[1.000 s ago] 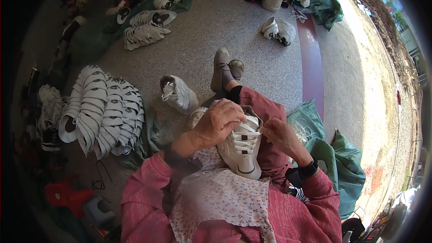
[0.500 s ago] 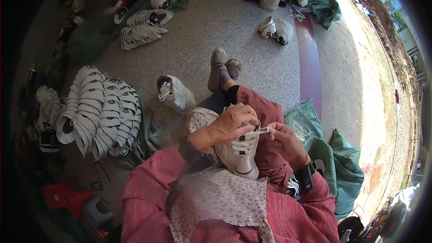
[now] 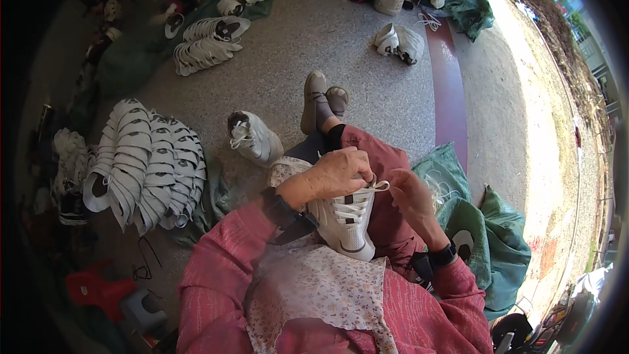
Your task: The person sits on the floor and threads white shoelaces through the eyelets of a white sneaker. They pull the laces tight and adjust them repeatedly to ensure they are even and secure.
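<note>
A white shoe upper (image 3: pixel 346 231) lies across my lap, its toe end toward me, with white lace (image 3: pixel 354 208) crossing its front in rows. My left hand (image 3: pixel 339 174) is closed at the collar end of the upper, thumb and fingers pinched on the lace; the fingertips are partly hidden. A small lace loop (image 3: pixel 381 186) sticks out to the right of these fingers. Just beyond that loop is my right hand (image 3: pixel 413 198), smeared by motion, so its grip does not show. A floral apron (image 3: pixel 321 288) covers my lap under the upper.
Stacked white uppers (image 3: pixel 147 164) stand to the left. A laced white shoe (image 3: pixel 254 139) sits on the speckled floor (image 3: pixel 282 59). Green sacks (image 3: pixel 504 249) lie at my right, one with loose laces (image 3: pixel 440 190). A red plastic stool (image 3: pixel 98 292) is at lower left. More uppers (image 3: pixel 209 42) lie farther off.
My right hand has left the lace end it was pinching and turned, now blurred. The lace at the collar has gone from a stretched flat strand to a small loop.
</note>
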`<state>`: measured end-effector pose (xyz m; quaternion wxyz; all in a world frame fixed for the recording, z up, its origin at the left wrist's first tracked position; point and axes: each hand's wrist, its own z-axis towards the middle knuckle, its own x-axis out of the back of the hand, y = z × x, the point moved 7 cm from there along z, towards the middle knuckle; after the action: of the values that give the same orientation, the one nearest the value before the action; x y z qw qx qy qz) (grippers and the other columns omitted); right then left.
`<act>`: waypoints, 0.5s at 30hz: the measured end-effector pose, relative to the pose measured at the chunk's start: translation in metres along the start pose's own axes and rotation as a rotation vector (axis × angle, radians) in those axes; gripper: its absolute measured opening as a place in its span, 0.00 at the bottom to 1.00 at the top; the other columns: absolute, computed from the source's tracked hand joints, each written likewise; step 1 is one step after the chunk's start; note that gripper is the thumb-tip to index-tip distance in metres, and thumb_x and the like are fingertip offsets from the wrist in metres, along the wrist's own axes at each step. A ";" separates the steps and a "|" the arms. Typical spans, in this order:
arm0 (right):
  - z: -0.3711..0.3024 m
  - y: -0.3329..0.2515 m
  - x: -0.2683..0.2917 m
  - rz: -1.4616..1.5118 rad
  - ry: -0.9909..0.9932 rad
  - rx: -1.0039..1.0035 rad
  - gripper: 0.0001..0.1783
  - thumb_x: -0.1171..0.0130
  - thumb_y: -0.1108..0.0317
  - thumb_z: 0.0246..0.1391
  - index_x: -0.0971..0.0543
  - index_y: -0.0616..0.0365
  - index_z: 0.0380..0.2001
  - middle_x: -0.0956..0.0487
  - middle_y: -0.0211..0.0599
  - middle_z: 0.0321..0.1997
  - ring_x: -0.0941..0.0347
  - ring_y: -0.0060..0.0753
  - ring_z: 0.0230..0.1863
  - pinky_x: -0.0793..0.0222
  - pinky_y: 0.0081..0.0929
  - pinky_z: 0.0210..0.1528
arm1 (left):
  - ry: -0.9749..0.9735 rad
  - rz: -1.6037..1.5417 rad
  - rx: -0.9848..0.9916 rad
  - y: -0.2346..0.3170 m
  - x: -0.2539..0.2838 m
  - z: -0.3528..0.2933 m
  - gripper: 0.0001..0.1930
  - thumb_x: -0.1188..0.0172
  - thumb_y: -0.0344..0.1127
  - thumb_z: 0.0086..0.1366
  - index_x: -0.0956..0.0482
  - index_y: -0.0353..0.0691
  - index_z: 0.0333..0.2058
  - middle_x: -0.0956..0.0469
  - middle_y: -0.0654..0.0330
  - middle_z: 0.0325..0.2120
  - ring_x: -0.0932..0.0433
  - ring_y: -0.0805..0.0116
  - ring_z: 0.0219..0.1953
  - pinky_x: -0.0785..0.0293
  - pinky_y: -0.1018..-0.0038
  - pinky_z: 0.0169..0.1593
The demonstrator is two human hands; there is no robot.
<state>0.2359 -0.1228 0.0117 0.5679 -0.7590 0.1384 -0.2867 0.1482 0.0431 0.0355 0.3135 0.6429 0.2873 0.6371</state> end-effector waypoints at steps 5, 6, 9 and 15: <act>-0.001 -0.039 -0.011 -0.358 -0.060 0.501 0.19 0.43 0.80 0.56 0.24 0.59 0.52 0.19 0.40 0.40 0.19 0.39 0.35 0.25 0.29 0.35 | 0.063 0.079 -0.025 0.005 -0.005 -0.002 0.06 0.34 0.33 0.55 0.17 0.43 0.33 0.23 0.62 0.36 0.26 0.58 0.45 0.28 0.64 0.52; -0.001 -0.041 -0.011 -0.373 -0.099 0.514 0.20 0.43 0.82 0.54 0.23 0.60 0.51 0.18 0.42 0.42 0.19 0.40 0.35 0.25 0.30 0.35 | 0.089 0.075 -0.048 0.006 -0.004 -0.003 0.06 0.34 0.33 0.54 0.17 0.43 0.32 0.23 0.63 0.35 0.26 0.58 0.45 0.28 0.64 0.51; 0.001 -0.050 -0.011 -0.408 -0.138 0.660 0.17 0.41 0.80 0.52 0.21 0.59 0.47 0.18 0.40 0.39 0.19 0.44 0.35 0.24 0.32 0.36 | 0.131 0.082 -0.082 0.007 -0.005 -0.002 0.06 0.33 0.32 0.53 0.17 0.44 0.32 0.23 0.63 0.34 0.27 0.58 0.43 0.28 0.65 0.51; 0.002 -0.043 -0.014 -0.555 -0.109 0.688 0.09 0.39 0.76 0.53 0.21 0.57 0.38 0.19 0.39 0.34 0.20 0.44 0.34 0.24 0.35 0.34 | 0.204 0.125 -0.138 0.009 -0.008 -0.004 0.04 0.33 0.32 0.53 0.18 0.43 0.29 0.24 0.64 0.33 0.27 0.59 0.42 0.28 0.65 0.49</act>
<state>0.2207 -0.1004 0.0479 0.6955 -0.5480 -0.2041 -0.4174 0.1436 0.0319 0.0374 0.2859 0.5684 0.2328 0.7355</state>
